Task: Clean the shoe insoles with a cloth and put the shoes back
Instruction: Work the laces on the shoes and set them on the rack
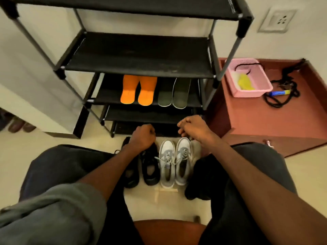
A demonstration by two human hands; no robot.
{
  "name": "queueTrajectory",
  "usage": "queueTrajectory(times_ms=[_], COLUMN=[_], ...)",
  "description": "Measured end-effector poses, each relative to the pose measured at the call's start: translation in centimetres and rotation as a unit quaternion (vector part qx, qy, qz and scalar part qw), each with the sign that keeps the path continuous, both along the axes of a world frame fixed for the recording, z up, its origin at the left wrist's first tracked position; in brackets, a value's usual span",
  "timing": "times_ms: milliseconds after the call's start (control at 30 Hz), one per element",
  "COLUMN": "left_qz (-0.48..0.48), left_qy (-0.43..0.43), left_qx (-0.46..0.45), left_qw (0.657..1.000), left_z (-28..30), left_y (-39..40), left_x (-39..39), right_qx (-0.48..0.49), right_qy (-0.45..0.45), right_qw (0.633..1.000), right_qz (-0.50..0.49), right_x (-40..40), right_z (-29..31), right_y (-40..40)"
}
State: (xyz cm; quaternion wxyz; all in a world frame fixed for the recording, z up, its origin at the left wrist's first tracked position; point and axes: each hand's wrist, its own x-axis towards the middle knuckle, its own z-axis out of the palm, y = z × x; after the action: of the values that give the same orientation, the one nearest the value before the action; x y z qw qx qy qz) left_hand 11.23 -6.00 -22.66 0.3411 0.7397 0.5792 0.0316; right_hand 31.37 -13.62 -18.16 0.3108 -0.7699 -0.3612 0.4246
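Observation:
Two pairs of shoes stand on the floor between my knees: a black pair (149, 167) on the left and a white and grey pair (175, 161) on the right. On a lower shelf of the black shoe rack (141, 55) lie two orange insoles (138, 91) and two grey insoles (174, 93). My left hand (143, 136) hovers over the toes of the black shoes, curled into a fist with nothing in it. My right hand (192, 128) hangs above the toes of the white shoes, fingers loosely curled and holding nothing. A yellow cloth (246, 82) lies in a pink basket (254, 91).
The pink basket sits on a low red-brown cabinet (265, 121) to the right of the rack, beside a black cord (286, 85) and a blue and yellow object (279, 93). Brown shoes (19, 125) stand at the far left. I sit on a brown stool (168, 230).

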Motion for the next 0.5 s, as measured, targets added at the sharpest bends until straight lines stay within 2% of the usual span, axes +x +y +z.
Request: queueTrajectory(times_ms=[167,300,500], left_qz=[0.053,0.14,0.214], left_qy=[0.116,0.134,0.148], left_qx=[-0.093,-0.141,-0.18], left_qw=[0.987,0.971,0.949], left_z=[-4.2,-8.2,-16.3], left_y=[-0.3,-1.5,-3.2], left_x=[-7.1,-9.3,-13.3], right_qx=[-0.066,-0.107,-0.154], right_qy=[-0.046,-0.065,0.021], right_qw=[0.99,0.973,0.963], right_qz=[0.116,0.195,0.222], right_x=[-4.3,-8.4,-14.5], right_z=[-2.1,-5.3,-14.6], right_y=[1.9,3.5,3.8])
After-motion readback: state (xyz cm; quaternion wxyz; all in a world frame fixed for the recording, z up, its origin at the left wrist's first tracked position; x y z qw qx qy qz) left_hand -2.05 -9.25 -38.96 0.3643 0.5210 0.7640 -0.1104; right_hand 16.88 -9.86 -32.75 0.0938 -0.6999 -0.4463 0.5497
